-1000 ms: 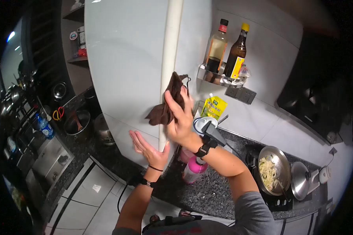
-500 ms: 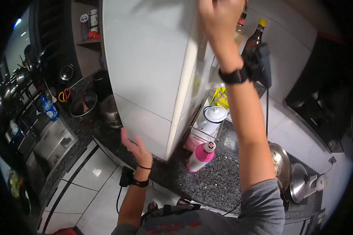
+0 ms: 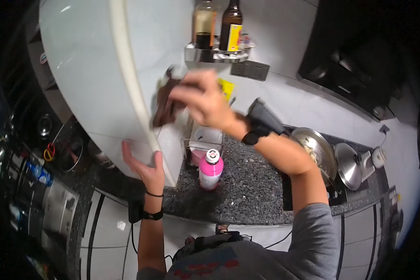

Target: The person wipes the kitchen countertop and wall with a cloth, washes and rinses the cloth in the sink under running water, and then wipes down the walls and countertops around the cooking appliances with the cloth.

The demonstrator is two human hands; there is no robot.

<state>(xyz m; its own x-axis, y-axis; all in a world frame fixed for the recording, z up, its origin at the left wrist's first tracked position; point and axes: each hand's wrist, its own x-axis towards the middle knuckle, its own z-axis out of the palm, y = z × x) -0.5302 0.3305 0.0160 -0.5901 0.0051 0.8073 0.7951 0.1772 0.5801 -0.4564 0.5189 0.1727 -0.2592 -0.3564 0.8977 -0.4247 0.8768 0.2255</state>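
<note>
Had a brown cloth (image 3: pixel 164 106) bunched in the right hand (image 3: pixel 205 100), with thumb and fingers bent inward and closed on its near side — too blurred to tell how tightly, or which fingertips bore on the fabric. Found the cloth just left of those fingers in the head view, up off the counter (image 3: pixel 252 198). Read its long axis as close to upright, leaning from a narrow top at the upper right to a tip at the lower left. Set that lean against the pale strip (image 3: pixel 134 88), sloping the other way along the edge of the white wall (image 3: pixel 84 79), from upper left to lower right. Saw the cloth's lower tip just beside the strip, but could not tell touching from apart.

Saw the left hand (image 3: pixel 148 172) below the cloth and a little to its left, thumb spread well away from the fingers, with nothing visible in its grasp. Placed its thumb over the strip near the foot, fingers in front of the white wall — could not tell contact from a slight gap. Judged the right hand much the nearer to the cloth.

Noted a pink bottle (image 3: pixel 211 173) upright below the right hand, just beside a wire rack (image 3: pixel 185 150). Made out a pan (image 3: pixel 325 145) farther right, well apart from the cloth.
</note>
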